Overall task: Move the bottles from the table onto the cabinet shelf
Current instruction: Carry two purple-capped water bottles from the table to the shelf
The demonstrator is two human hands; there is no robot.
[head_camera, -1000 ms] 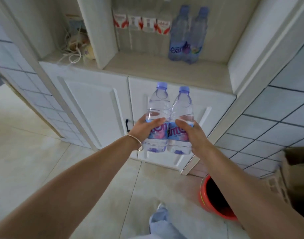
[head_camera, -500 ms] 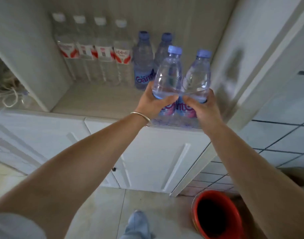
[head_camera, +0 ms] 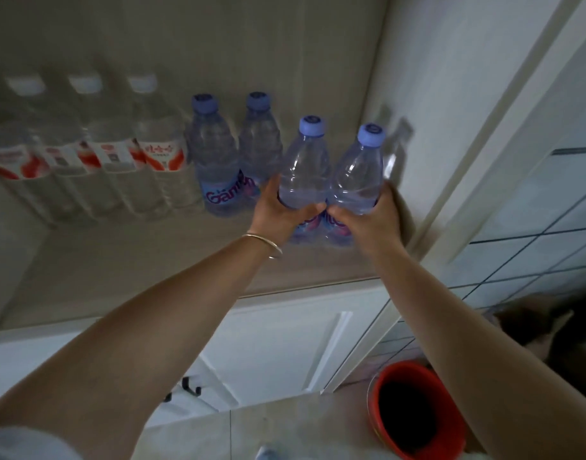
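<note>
Two blue-capped bottles [head_camera: 331, 174] sit pressed side by side over the cabinet shelf [head_camera: 145, 260] — the left hand [head_camera: 278, 210] wraps one, the right hand [head_camera: 368, 220] the other, just right of two matching bottles [head_camera: 231, 154] already standing there.

- Both hands are carrying the two held bottles [head_camera: 331, 174] further in over the cabinet shelf [head_camera: 145, 260], where earlier they were at its front edge.
- The pair is nearing the right wall [head_camera: 427, 127], beside the two standing blue-capped bottles [head_camera: 231, 151].
</note>
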